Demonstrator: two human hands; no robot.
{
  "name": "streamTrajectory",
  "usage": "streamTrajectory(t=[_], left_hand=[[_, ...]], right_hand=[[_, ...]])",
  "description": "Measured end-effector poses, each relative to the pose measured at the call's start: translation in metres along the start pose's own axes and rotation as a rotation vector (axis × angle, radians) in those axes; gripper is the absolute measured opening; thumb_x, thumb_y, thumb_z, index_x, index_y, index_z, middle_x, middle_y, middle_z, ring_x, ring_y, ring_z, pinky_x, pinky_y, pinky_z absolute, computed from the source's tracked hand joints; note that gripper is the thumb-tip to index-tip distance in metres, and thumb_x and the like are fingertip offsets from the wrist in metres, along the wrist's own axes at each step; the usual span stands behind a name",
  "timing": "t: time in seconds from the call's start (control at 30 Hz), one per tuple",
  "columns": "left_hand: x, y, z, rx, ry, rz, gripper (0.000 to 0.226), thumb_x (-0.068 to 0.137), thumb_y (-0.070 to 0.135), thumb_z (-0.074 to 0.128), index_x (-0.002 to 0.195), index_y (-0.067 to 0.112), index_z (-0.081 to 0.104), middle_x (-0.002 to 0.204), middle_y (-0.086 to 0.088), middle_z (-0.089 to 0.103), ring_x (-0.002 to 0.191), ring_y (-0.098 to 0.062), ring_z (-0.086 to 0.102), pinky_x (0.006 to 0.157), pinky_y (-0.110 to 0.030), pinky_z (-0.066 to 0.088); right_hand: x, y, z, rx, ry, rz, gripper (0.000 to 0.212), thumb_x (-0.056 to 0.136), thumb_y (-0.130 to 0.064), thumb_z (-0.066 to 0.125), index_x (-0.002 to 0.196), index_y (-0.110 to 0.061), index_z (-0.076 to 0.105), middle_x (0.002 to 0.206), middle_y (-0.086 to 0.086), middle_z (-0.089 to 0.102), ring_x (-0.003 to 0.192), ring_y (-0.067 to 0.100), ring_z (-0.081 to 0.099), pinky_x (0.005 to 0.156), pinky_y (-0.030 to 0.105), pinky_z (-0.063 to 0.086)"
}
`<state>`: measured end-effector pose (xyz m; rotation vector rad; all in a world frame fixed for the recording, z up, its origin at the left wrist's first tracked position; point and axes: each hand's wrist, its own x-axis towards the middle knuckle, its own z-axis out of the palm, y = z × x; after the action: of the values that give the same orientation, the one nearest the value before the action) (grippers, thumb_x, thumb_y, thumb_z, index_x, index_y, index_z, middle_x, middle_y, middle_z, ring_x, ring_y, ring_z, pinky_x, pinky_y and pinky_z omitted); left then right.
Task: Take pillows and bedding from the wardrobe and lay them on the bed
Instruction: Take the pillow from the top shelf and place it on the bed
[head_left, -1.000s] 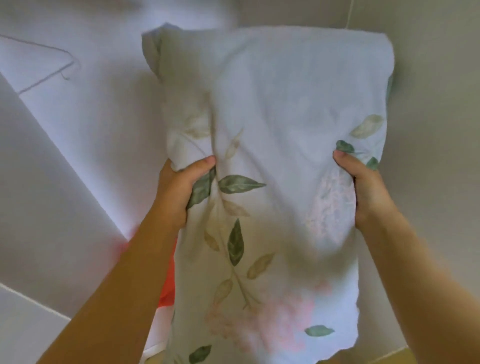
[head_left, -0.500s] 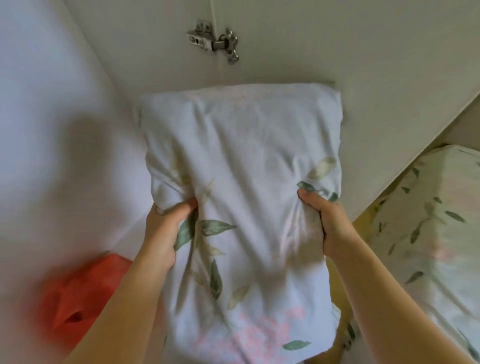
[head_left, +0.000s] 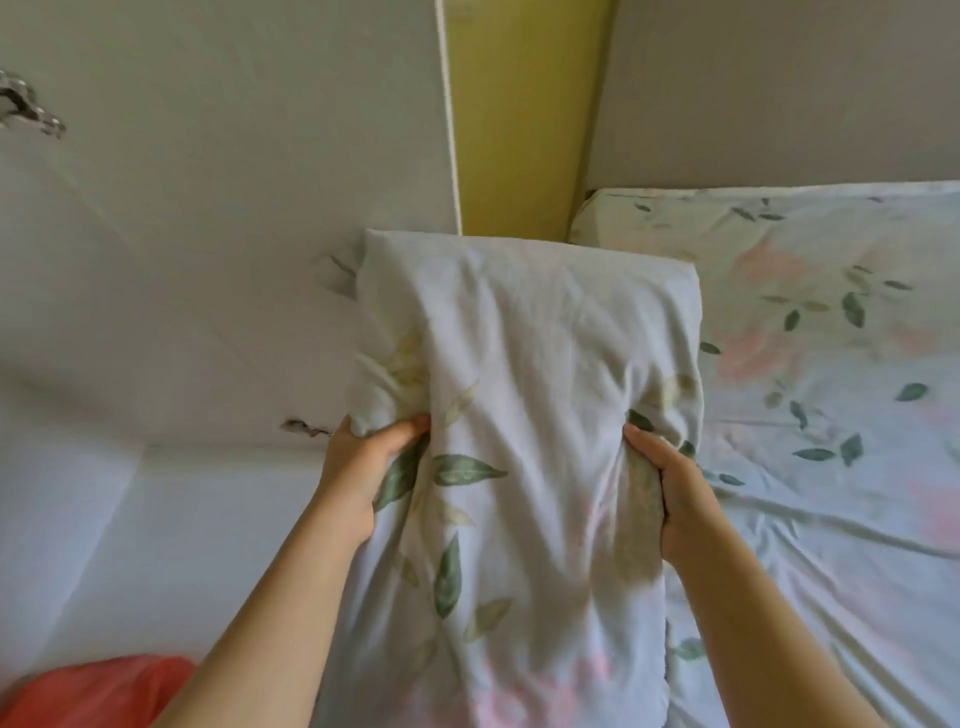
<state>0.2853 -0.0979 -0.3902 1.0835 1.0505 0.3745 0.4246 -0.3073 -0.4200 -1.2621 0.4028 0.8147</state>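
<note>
A pale blue pillow (head_left: 519, 364) printed with green leaves and pink flowers hangs upright in front of me. My left hand (head_left: 363, 467) pinches its left edge and my right hand (head_left: 670, 493) grips its right edge. The bed (head_left: 831, 364), covered with a sheet of the same leaf print, fills the right side, just beyond the pillow's right edge. The pillow's lower end runs out of the frame at the bottom.
An open white wardrobe door (head_left: 234, 208) with metal hinges (head_left: 31, 111) stands at the left. A yellow wall strip (head_left: 519, 114) shows between the door and the bed. Something red-orange (head_left: 93, 691) lies at the bottom left.
My view has swung right from the wardrobe toward the bed. The pillow stays in both hands and now sits lower in view, with much more of the bed showing.
</note>
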Motion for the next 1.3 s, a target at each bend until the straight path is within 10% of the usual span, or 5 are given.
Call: streamTrajectory(t=[0.5,1.0,1.3], left_hand=[[-0.031,-0.011,0.251,0.228,-0.405,0.011,0.034,0.073,0.014,0.074,0.105,0.006,0.067,0.095,-0.012,0.072,0.085,-0.026,0.068,0.072,-0.033,0.055],[0.158,0.06,0.469,0.389,-0.668,-0.01,0.034,0.069,0.009,0.077,0.102,0.007,0.067,0.097,-0.013,0.072,0.091,-0.028,0.068,0.084,-0.039,0.055],[0.219,0.108,0.544,0.456,-0.79,-0.039,0.022,0.073,0.01,0.073,0.094,0.014,0.066,0.088,-0.004,0.071,0.082,-0.018,0.066,0.062,-0.024,0.05]], right_hand=[[-0.02,-0.088,-0.19,0.362,0.317,-0.205,0.033,0.08,-0.015,0.065,0.112,-0.006,0.064,0.062,0.003,0.072,0.049,0.018,0.069,0.053,0.028,0.054],[0.146,-0.223,-0.17,0.597,0.564,-0.226,0.034,0.081,-0.018,0.064,0.113,-0.008,0.064,0.08,0.01,0.07,0.07,0.028,0.066,0.065,0.035,0.052],[0.2,-0.282,-0.146,0.683,0.636,-0.182,0.04,0.077,-0.021,0.068,0.115,-0.008,0.065,0.101,0.014,0.07,0.085,0.031,0.067,0.082,0.043,0.054]])
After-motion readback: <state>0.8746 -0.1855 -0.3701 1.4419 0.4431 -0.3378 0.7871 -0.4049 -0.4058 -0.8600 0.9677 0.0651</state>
